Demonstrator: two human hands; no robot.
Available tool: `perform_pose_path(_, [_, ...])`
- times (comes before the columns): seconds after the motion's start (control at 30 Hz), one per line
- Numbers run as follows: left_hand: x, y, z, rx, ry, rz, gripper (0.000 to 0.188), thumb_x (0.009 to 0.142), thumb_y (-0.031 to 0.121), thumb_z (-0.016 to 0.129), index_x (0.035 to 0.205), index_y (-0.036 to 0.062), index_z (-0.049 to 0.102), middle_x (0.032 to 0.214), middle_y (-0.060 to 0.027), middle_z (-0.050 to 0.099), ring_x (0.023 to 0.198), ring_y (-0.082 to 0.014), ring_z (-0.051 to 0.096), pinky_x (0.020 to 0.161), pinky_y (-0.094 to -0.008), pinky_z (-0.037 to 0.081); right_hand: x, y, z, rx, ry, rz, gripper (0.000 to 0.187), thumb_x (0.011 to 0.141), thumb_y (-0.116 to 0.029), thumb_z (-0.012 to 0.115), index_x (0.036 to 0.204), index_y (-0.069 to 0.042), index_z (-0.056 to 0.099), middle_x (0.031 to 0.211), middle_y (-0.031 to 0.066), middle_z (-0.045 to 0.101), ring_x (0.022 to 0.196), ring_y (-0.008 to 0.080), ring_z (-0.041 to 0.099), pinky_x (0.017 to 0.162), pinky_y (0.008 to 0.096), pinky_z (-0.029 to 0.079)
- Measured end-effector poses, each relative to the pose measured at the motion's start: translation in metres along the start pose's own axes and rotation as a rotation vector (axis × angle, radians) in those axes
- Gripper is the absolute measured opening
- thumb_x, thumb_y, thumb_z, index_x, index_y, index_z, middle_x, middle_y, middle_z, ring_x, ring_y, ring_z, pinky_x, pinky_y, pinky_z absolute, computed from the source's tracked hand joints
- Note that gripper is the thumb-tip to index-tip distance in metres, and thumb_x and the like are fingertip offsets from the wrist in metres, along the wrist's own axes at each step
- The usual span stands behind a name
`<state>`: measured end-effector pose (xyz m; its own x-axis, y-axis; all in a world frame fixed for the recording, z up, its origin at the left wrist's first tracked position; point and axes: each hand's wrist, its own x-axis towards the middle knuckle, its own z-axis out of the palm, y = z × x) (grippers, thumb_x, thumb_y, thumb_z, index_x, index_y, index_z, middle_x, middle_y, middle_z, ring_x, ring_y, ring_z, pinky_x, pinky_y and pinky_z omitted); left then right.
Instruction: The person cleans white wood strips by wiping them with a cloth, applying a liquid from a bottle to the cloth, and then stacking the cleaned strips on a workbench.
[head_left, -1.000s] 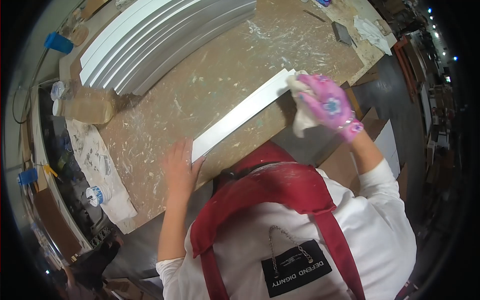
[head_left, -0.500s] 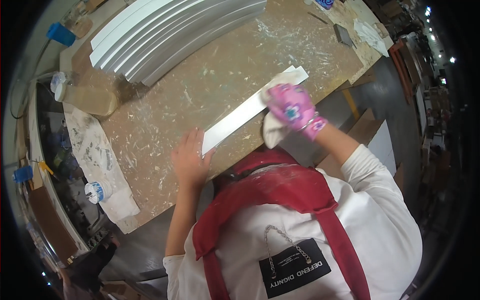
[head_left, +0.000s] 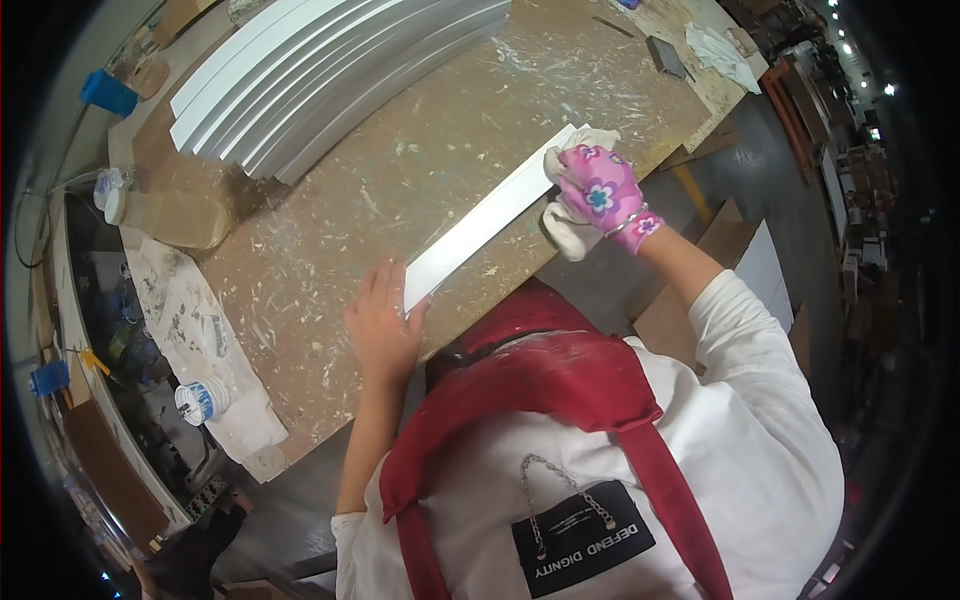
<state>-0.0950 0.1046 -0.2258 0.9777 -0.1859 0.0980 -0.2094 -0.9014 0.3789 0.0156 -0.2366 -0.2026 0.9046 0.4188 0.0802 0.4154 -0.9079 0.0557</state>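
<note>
A long flat white strip lies slantwise across the paint-spattered worktable. Its near left end sits between the thumb and fingers of my bare left hand, which holds it against the tabletop. My right hand, in a pink flowered glove, is closed round a whitish cloth at the strip's far right end. Part of the cloth hangs below the glove, and another part covers that end of the strip.
Several white strips are stacked at the far left of the table. Left of them stand a jar of cloudy yellowish liquid and a blue cup. A small white tub rests on stained paper; a dark block lies far right.
My right hand has slid the cloth up and right along the strip to its far end. The left hand keeps its place at the near end.
</note>
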Motion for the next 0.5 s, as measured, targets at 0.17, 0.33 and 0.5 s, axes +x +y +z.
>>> perform_pose_path(0.17, [0.001, -0.001, 0.001, 0.017, -0.06, -0.031, 0.057, 0.082, 0.028, 0.064, 0.133, 0.0107, 0.048, 0.139, -0.0081, 0.048, 0.128, -0.0287, 0.043, 0.097, -0.0444, 0.034, 0.02, -0.151, -0.012, 0.175, -0.196, -0.336, 0.023, 0.082, -0.023, 0.051, 0.086, -0.003, 0.062, 0.076, 0.0108, 0.063, 0.067, 0.0245, 0.063, 0.06, 0.0397, 0.049])
perform_pose_path(0.33, [0.003, -0.003, -0.004, 0.036, -0.128, -0.024, 0.06, 0.081, 0.028, 0.065, 0.135, 0.0092, 0.045, 0.139, -0.0099, 0.047, 0.129, -0.03, 0.041, 0.1, -0.0488, 0.032, -0.004, -0.125, 0.001, 1.234, -0.307, -0.184, 0.03, 0.09, -0.03, 0.058, 0.109, -0.007, 0.062, 0.102, 0.0085, 0.066, 0.092, 0.0193, 0.062, 0.082, 0.0324, 0.05])
perform_pose_path(0.5, [0.008, -0.014, -0.017, -0.524, -0.136, -0.207, 0.049, 0.083, 0.023, 0.064, 0.128, 0.0058, 0.052, 0.131, -0.0172, 0.052, 0.123, -0.0355, 0.047, 0.099, -0.0432, 0.037, -0.035, 0.021, -0.084, 0.998, -0.369, 0.022, 0.038, 0.09, -0.035, 0.054, 0.113, -0.005, 0.06, 0.092, 0.0086, 0.065, 0.079, 0.0195, 0.064, 0.07, 0.032, 0.051])
